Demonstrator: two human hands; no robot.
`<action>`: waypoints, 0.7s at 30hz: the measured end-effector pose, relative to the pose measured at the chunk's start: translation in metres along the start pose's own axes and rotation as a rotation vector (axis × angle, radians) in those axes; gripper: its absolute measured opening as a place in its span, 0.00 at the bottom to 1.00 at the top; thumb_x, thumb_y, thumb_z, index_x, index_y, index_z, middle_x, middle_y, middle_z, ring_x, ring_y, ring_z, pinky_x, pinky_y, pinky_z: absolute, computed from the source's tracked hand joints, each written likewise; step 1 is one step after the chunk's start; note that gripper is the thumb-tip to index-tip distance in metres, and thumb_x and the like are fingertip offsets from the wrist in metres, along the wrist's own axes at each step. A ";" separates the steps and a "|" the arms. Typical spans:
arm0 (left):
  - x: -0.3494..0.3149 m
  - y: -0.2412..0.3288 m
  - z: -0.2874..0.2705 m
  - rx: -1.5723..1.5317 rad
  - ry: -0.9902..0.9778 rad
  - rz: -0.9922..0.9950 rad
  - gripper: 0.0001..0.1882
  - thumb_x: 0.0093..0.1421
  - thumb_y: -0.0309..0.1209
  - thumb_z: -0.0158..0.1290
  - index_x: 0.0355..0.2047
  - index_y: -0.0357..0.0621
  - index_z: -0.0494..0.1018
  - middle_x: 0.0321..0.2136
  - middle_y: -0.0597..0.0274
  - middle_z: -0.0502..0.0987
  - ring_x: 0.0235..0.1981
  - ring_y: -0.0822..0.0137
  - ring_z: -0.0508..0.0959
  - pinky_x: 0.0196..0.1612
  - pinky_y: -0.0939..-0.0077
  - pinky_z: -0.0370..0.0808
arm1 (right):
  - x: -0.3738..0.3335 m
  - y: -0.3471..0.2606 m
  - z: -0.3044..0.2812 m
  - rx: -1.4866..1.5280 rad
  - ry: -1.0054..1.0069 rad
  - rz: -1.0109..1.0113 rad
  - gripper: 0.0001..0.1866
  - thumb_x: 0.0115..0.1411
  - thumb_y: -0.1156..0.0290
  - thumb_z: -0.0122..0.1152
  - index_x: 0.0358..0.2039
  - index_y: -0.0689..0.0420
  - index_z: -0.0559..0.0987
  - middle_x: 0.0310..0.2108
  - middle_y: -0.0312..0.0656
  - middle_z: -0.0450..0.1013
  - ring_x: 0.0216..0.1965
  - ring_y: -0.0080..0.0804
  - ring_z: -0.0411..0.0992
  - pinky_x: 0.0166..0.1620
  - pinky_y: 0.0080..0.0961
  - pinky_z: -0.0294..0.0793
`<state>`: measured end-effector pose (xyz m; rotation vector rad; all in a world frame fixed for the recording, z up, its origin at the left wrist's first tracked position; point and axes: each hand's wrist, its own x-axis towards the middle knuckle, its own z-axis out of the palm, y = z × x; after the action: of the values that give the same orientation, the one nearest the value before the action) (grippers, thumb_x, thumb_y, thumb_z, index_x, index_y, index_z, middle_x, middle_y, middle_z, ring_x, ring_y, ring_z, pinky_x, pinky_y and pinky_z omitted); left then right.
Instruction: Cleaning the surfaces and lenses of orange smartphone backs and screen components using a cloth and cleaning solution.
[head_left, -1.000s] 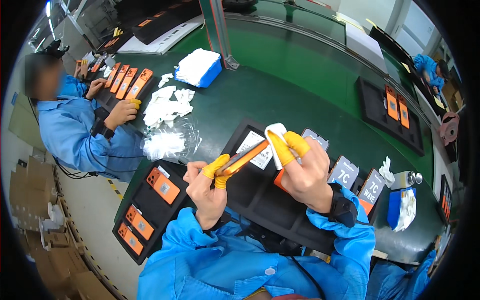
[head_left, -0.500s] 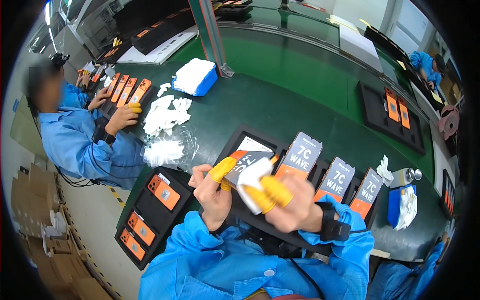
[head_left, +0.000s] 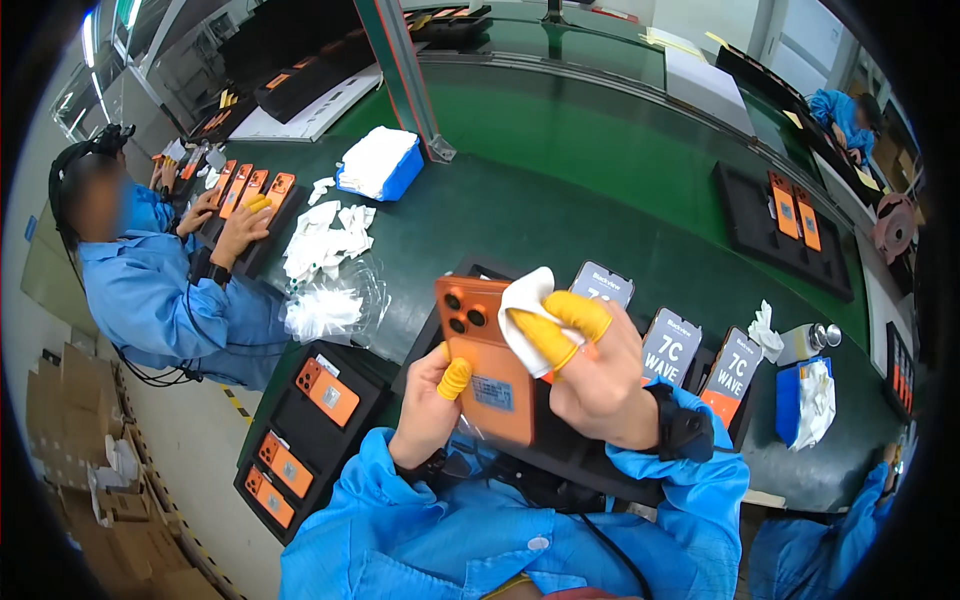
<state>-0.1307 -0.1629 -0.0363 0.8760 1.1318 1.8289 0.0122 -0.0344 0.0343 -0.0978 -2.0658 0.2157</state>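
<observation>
1. Black rectangular tray, worktop's near-left corner: three orange phones.
2. Left hand grips flat orange phone by its left edge.
3. Right hand pinches white cloth over phone's upper-right corner.
4. Blue box, near-right: white cloths.

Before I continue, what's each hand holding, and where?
Left hand: the orange phone, by its left edge. Right hand: a white cloth, by its right side.

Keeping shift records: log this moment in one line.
left hand: holds orange phone, back showing | right hand: holds white cloth at phone's edge
</observation>
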 end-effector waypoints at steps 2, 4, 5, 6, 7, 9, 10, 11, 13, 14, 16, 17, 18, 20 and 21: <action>-0.002 0.002 0.003 -0.364 -0.118 -0.257 0.22 0.62 0.40 0.49 0.50 0.37 0.67 0.43 0.63 0.75 0.43 0.74 0.75 0.47 0.78 0.71 | -0.001 0.005 0.000 0.039 -0.004 0.016 0.26 0.30 0.81 0.59 0.37 0.62 0.80 0.36 0.48 0.72 0.27 0.39 0.69 0.27 0.30 0.65; -0.001 -0.005 0.004 -0.399 -0.110 -0.312 0.20 0.62 0.42 0.49 0.45 0.39 0.68 0.35 0.62 0.73 0.34 0.73 0.72 0.39 0.81 0.72 | 0.000 0.008 0.000 0.030 0.079 0.094 0.27 0.31 0.84 0.56 0.39 0.62 0.79 0.36 0.49 0.72 0.29 0.42 0.70 0.30 0.31 0.69; 0.000 -0.007 0.005 -0.433 -0.104 -0.365 0.19 0.61 0.45 0.49 0.40 0.41 0.70 0.27 0.60 0.70 0.25 0.73 0.69 0.31 0.84 0.73 | 0.000 0.011 -0.003 0.029 0.064 0.146 0.29 0.31 0.86 0.54 0.40 0.61 0.79 0.36 0.50 0.72 0.30 0.45 0.70 0.33 0.33 0.71; -0.001 0.000 0.007 -0.450 -0.127 -0.422 0.16 0.63 0.44 0.47 0.36 0.42 0.68 0.23 0.60 0.62 0.22 0.74 0.62 0.20 0.89 0.66 | 0.002 0.013 -0.006 0.048 0.064 0.160 0.29 0.30 0.86 0.54 0.40 0.61 0.79 0.37 0.50 0.71 0.30 0.45 0.70 0.33 0.33 0.71; 0.000 0.001 0.007 -0.451 -0.120 -0.427 0.16 0.63 0.44 0.47 0.36 0.42 0.68 0.23 0.60 0.62 0.22 0.74 0.62 0.20 0.89 0.66 | 0.004 0.014 -0.008 0.068 0.063 0.174 0.30 0.30 0.86 0.54 0.41 0.61 0.79 0.37 0.50 0.71 0.30 0.45 0.70 0.33 0.33 0.71; 0.001 -0.003 0.005 -0.617 -0.235 -0.436 0.13 0.64 0.40 0.45 0.36 0.41 0.68 0.25 0.58 0.63 0.24 0.75 0.62 0.16 0.91 0.62 | 0.003 0.016 -0.007 0.097 0.061 0.178 0.30 0.30 0.86 0.55 0.41 0.61 0.79 0.37 0.50 0.71 0.30 0.44 0.71 0.32 0.33 0.71; 0.002 -0.007 0.004 -0.632 -0.245 -0.427 0.11 0.65 0.37 0.44 0.36 0.41 0.68 0.26 0.57 0.62 0.24 0.75 0.62 0.16 0.90 0.64 | 0.003 0.017 -0.006 0.099 0.044 0.132 0.29 0.30 0.86 0.55 0.40 0.61 0.79 0.37 0.50 0.71 0.29 0.44 0.70 0.31 0.32 0.71; 0.001 -0.008 0.005 -0.636 -0.238 -0.433 0.11 0.65 0.37 0.44 0.36 0.41 0.68 0.26 0.57 0.62 0.24 0.75 0.62 0.16 0.90 0.64 | 0.002 0.017 -0.005 0.102 0.027 0.087 0.29 0.31 0.86 0.56 0.40 0.61 0.79 0.37 0.50 0.71 0.29 0.43 0.70 0.31 0.31 0.70; 0.001 -0.003 0.008 -0.651 -0.229 -0.484 0.11 0.65 0.37 0.43 0.36 0.40 0.68 0.26 0.58 0.62 0.24 0.74 0.62 0.17 0.90 0.65 | 0.003 0.020 -0.001 0.087 0.030 0.072 0.28 0.31 0.86 0.57 0.40 0.61 0.80 0.37 0.48 0.71 0.28 0.42 0.69 0.30 0.31 0.69; 0.000 -0.005 0.007 -0.627 -0.207 -0.508 0.12 0.65 0.37 0.44 0.37 0.41 0.68 0.27 0.58 0.62 0.24 0.74 0.62 0.17 0.91 0.66 | 0.004 0.021 0.002 0.068 0.037 0.046 0.27 0.31 0.85 0.58 0.39 0.61 0.80 0.36 0.47 0.71 0.27 0.41 0.68 0.28 0.30 0.68; -0.001 -0.004 0.009 -0.636 -0.176 -0.541 0.12 0.65 0.38 0.44 0.38 0.41 0.68 0.28 0.58 0.63 0.24 0.74 0.62 0.17 0.91 0.66 | 0.003 0.021 0.005 0.040 0.042 -0.014 0.25 0.31 0.83 0.59 0.38 0.61 0.80 0.36 0.45 0.72 0.25 0.39 0.67 0.25 0.29 0.66; -0.001 -0.003 0.009 -0.639 -0.156 -0.571 0.12 0.64 0.38 0.45 0.38 0.42 0.68 0.28 0.58 0.63 0.25 0.74 0.63 0.17 0.91 0.66 | 0.002 0.019 0.006 0.049 0.031 -0.011 0.25 0.31 0.83 0.59 0.38 0.61 0.80 0.36 0.45 0.72 0.25 0.39 0.67 0.25 0.29 0.66; 0.000 -0.002 0.008 -0.626 -0.191 -0.563 0.12 0.64 0.38 0.45 0.40 0.43 0.68 0.30 0.58 0.63 0.25 0.74 0.63 0.17 0.91 0.66 | 0.001 0.019 0.008 0.000 0.025 -0.015 0.25 0.31 0.83 0.59 0.37 0.61 0.80 0.36 0.45 0.72 0.25 0.39 0.67 0.25 0.29 0.66; -0.002 -0.005 0.008 -0.625 -0.156 -0.563 0.12 0.64 0.38 0.45 0.40 0.43 0.68 0.29 0.58 0.63 0.24 0.75 0.63 0.17 0.91 0.66 | -0.004 0.018 0.011 -0.088 -0.001 -0.042 0.26 0.29 0.78 0.61 0.37 0.60 0.80 0.36 0.45 0.72 0.25 0.37 0.67 0.25 0.28 0.65; -0.002 -0.006 0.008 -0.613 -0.143 -0.568 0.13 0.65 0.38 0.44 0.41 0.43 0.68 0.28 0.59 0.63 0.24 0.75 0.63 0.17 0.91 0.66 | -0.006 0.018 0.011 -0.083 -0.010 -0.045 0.26 0.29 0.78 0.61 0.37 0.60 0.80 0.36 0.45 0.72 0.25 0.37 0.67 0.25 0.28 0.65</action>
<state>-0.1211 -0.1596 -0.0389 0.2762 0.5814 1.4670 0.0054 -0.0193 0.0206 -0.1009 -2.0844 0.1027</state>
